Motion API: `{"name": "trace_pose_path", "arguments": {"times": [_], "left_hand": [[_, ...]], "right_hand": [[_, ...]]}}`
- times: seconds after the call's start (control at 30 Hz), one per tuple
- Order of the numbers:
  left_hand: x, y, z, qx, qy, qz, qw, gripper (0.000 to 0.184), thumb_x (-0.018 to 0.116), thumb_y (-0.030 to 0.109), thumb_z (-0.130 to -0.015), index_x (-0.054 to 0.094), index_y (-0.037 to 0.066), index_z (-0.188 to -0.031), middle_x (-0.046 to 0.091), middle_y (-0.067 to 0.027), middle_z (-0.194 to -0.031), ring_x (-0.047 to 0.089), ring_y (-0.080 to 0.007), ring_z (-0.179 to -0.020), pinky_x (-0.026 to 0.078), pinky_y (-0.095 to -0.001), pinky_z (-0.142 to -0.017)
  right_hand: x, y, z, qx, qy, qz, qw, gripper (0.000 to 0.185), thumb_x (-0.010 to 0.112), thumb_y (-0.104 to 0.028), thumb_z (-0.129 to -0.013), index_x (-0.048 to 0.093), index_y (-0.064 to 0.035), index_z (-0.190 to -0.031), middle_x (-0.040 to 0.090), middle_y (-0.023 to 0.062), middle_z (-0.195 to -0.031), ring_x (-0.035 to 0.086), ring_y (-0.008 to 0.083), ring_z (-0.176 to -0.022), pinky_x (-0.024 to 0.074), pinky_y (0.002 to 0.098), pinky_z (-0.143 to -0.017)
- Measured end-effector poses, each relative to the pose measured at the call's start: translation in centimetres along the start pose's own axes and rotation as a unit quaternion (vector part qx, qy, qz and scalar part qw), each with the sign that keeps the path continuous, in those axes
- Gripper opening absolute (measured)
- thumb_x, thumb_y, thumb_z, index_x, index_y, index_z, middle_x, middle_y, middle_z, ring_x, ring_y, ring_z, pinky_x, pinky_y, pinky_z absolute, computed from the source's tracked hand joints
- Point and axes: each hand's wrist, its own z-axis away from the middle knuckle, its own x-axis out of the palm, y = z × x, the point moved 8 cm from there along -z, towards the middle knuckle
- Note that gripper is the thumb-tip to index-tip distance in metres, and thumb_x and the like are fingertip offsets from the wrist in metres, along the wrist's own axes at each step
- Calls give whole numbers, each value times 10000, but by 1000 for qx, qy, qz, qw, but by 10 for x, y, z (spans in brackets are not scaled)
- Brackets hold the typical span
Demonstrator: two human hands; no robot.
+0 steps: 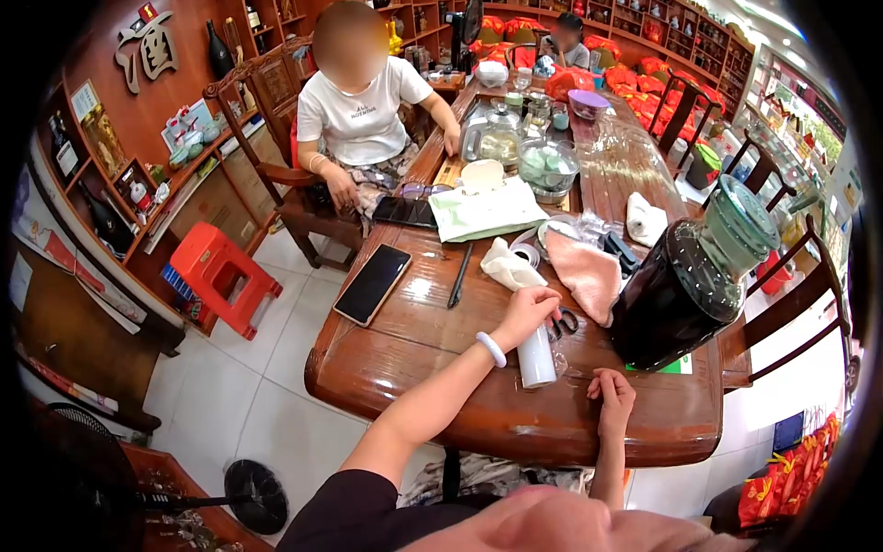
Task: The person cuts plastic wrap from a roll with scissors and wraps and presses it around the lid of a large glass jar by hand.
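Observation:
My left hand [529, 315], with a white bangle at the wrist, is closed over the far end of a roll of clear plastic film [536, 362]. Its fingers bend downward and partly hide the roll. To the right of it, my right hand [613, 397] is by the table's near edge, fingers curled; anything thin in them cannot be made out. Black-handled scissors [565, 322] lie just beside the roll. A cream cloth [509, 265] touches the area beyond my left hand, and a pink cloth [586, 272] lies farther right.
A large glass jar of dark liquid [685, 285] stands right of my hands. A phone [372, 286] and black pen [460, 276] lie left on the wooden table [414, 354]. Beyond are a glass pot [549, 167] and a seated person [361, 115]. A red stool [225, 276] stands on the floor.

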Motion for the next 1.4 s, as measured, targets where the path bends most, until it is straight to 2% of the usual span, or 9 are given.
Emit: {"name": "trace_pose_path", "arguments": {"times": [0.27,0.33,0.87,0.93,0.97,1.0,1.13,1.4], "left_hand": [[-1,-4,-3,12,6,31,999,183,532,92,-822,600,-52,-910,621,-80,-669,549,-103,-517,447,-230,-481],[0,-3,-2,-5,-6,20,1000,171,522,62,-827,588,-60,-926,621,-99,-715,562,-113,-576,462,-216,-544],[1,3,2,-27,6,12,1000,184,537,69,-832,587,-65,-947,624,-98,-714,566,-119,-592,458,-226,-562],[1,7,3,-13,3,-5,1000,183,538,68,-829,590,-65,-943,626,-102,-709,566,-120,-586,461,-227,-555],[13,-1,0,-23,-20,6,1000,181,539,71,-828,593,-59,-941,630,-111,-712,568,-126,-577,460,-230,-543],[-17,1,1,-16,36,8,999,179,536,75,-831,595,-52,-942,632,-117,-716,569,-132,-568,458,-237,-534],[2,6,4,-21,14,6,1000,161,532,79,-841,598,-43,-922,621,-88,-698,550,-112,-560,449,-217,-540],[1,3,2,-19,10,11,1000,164,528,76,-836,593,-42,-930,619,-106,-704,559,-141,-571,445,-239,-554]], "right_hand": [[1,-1,0,0,-2,12,1000,172,502,-106,-887,585,43,-875,528,35,-639,463,83,-572,378,202,-539],[1,-1,1,3,0,8,1000,168,501,-100,-885,585,44,-877,530,34,-642,464,82,-573,377,200,-540],[-1,1,1,11,1,17,1000,151,515,-92,-873,597,34,-888,558,24,-663,482,66,-590,386,191,-539],[-3,4,1,42,26,21,999,152,519,-100,-870,598,29,-891,565,16,-666,489,65,-589,396,196,-535],[3,4,-5,32,6,30,999,155,523,-109,-869,598,25,-887,567,11,-666,493,63,-593,400,198,-534],[7,5,-6,22,-15,40,999,158,527,-119,-868,599,21,-884,568,6,-665,497,61,-596,404,200,-534],[-5,6,3,19,15,33,999,167,531,-133,-868,599,19,-879,569,4,-664,499,57,-597,408,198,-539],[-1,3,3,23,-8,8,1000,172,526,-135,-869,599,20,-884,571,10,-664,509,60,-598,419,199,-548]]}}
